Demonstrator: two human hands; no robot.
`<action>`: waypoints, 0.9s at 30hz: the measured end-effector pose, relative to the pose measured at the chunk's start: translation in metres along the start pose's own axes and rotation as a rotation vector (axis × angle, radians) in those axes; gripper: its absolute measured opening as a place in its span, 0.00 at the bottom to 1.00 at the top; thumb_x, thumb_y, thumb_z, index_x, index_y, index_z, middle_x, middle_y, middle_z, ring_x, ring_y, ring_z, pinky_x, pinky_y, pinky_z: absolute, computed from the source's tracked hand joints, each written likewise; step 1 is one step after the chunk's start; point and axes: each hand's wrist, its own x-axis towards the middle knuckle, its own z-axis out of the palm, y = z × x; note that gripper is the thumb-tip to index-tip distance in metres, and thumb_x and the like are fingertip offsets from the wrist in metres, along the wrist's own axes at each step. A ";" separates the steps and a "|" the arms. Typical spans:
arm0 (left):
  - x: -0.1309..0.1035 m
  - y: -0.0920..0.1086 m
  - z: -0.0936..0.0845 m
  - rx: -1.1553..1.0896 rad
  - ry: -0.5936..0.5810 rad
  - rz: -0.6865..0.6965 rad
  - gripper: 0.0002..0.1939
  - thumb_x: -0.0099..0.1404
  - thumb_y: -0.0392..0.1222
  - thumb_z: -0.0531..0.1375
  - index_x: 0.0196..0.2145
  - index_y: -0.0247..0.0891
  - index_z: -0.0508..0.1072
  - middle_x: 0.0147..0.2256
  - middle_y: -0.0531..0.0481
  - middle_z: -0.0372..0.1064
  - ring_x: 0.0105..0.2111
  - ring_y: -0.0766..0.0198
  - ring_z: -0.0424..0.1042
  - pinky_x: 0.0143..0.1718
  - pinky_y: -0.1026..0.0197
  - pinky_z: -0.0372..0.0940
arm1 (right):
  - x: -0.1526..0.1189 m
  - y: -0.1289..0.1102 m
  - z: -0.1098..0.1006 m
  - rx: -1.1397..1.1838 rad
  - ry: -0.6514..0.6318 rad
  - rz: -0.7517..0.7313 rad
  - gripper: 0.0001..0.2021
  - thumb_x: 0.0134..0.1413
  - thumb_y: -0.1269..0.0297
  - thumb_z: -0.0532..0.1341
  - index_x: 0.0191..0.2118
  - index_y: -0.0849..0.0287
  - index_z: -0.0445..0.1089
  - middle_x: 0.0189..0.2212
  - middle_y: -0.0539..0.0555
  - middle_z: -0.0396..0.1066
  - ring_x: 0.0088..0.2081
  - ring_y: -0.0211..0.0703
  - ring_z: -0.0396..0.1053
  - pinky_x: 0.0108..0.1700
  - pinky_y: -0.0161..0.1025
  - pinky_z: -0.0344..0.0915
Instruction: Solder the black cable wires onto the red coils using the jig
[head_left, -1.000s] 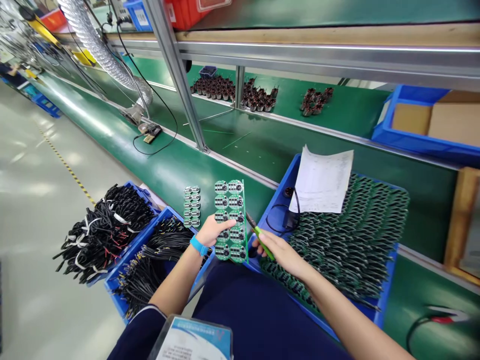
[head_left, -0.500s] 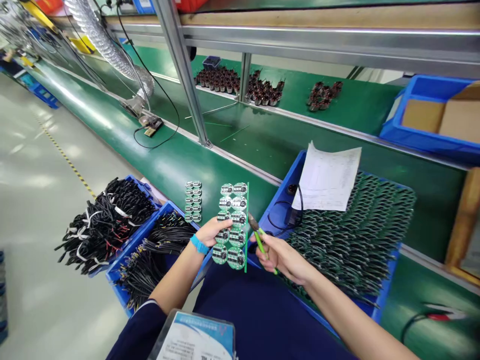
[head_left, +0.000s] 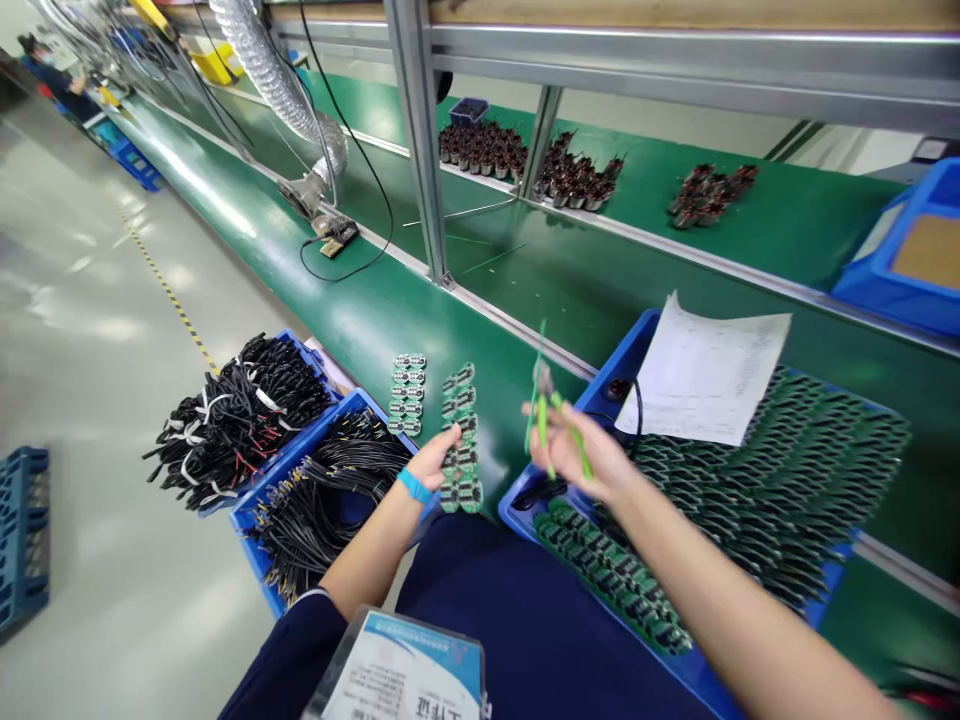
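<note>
My left hand (head_left: 433,462) is closed around the edge of a panel of round green circuit boards (head_left: 469,458), now tilted so it looks narrow. My right hand (head_left: 581,450) grips green-handled cutting pliers (head_left: 542,425), their handles spread apart. A thin green edge strip (head_left: 534,388) stands upright against the pliers' head and my fingertips, apart from the panel; whether jaws or fingers hold it I cannot tell. Another panel of round boards (head_left: 406,393) lies on the green bench, left of the held one.
On the right a blue bin (head_left: 637,340) holds many stacked board panels (head_left: 810,480) and a paper sheet (head_left: 705,375). Bins of black cables (head_left: 352,470) stand at left. Copper-wound parts (head_left: 487,150) sit beyond the metal post (head_left: 420,150). A person (head_left: 64,90) is far left.
The green strip has come off the panel's right edge and moved right with the pliers and my right hand. The pliers' handles have spread. My left hand has tilted the panel. The view has shifted.
</note>
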 end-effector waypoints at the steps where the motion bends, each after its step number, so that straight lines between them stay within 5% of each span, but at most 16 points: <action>1: 0.005 0.007 -0.008 0.091 0.071 0.047 0.16 0.59 0.50 0.60 0.26 0.32 0.68 0.22 0.53 0.64 0.20 0.72 0.65 0.22 0.69 0.63 | 0.014 -0.018 -0.005 0.006 0.045 -0.044 0.22 0.58 0.45 0.45 0.46 0.57 0.59 0.27 0.49 0.65 0.27 0.33 0.65 0.31 0.33 0.62; 4: 0.023 0.040 -0.032 0.414 0.289 0.174 0.12 0.63 0.45 0.57 0.38 0.32 0.69 0.36 0.48 0.69 0.33 0.66 0.70 0.35 0.60 0.68 | 0.042 -0.051 -0.021 -0.011 0.205 -0.077 0.24 0.60 0.44 0.44 0.46 0.62 0.60 0.31 0.51 0.65 0.30 0.32 0.65 0.35 0.36 0.64; 8: 0.047 0.086 -0.056 0.830 0.525 0.189 0.15 0.64 0.44 0.56 0.46 0.34 0.67 0.46 0.45 0.66 0.43 0.59 0.68 0.43 0.51 0.66 | 0.023 -0.023 -0.031 -0.053 0.249 -0.008 0.24 0.58 0.44 0.46 0.44 0.62 0.60 0.29 0.53 0.67 0.29 0.36 0.67 0.35 0.40 0.67; 13: 0.063 0.107 -0.058 1.310 0.716 0.131 0.17 0.63 0.45 0.57 0.47 0.34 0.67 0.47 0.45 0.65 0.45 0.57 0.67 0.45 0.50 0.65 | -0.074 0.035 -0.059 -0.032 0.284 0.022 0.23 0.49 0.49 0.59 0.45 0.60 0.62 0.34 0.58 0.71 0.31 0.41 0.70 0.38 0.41 0.68; 18: 0.064 0.088 -0.021 1.719 0.783 0.309 0.23 0.65 0.47 0.53 0.53 0.30 0.61 0.53 0.35 0.57 0.53 0.48 0.59 0.52 0.40 0.55 | -0.179 0.075 -0.120 -0.050 0.641 -0.194 0.29 0.41 0.45 0.64 0.48 0.55 0.63 0.37 0.56 0.71 0.33 0.40 0.70 0.37 0.36 0.69; 21: 0.063 0.034 0.022 1.903 0.485 0.487 0.22 0.68 0.46 0.47 0.52 0.26 0.60 0.53 0.29 0.56 0.55 0.47 0.56 0.52 0.41 0.54 | -0.211 0.105 -0.143 0.079 0.861 -0.306 0.29 0.37 0.44 0.65 0.46 0.53 0.64 0.35 0.54 0.72 0.31 0.41 0.69 0.35 0.38 0.69; 25: 0.068 -0.076 0.080 2.049 -0.312 0.538 0.16 0.64 0.49 0.55 0.45 0.36 0.68 0.48 0.44 0.65 0.47 0.58 0.65 0.49 0.49 0.61 | -0.215 0.143 -0.147 0.179 1.029 -0.385 0.31 0.32 0.43 0.66 0.43 0.54 0.62 0.32 0.53 0.71 0.29 0.40 0.69 0.32 0.38 0.69; 27: 0.074 -0.121 0.099 2.080 -0.539 0.529 0.17 0.64 0.48 0.55 0.47 0.36 0.67 0.49 0.44 0.64 0.47 0.58 0.66 0.48 0.48 0.62 | -0.212 0.156 -0.144 0.194 1.067 -0.401 0.31 0.32 0.43 0.66 0.43 0.55 0.61 0.32 0.53 0.71 0.28 0.40 0.68 0.33 0.39 0.69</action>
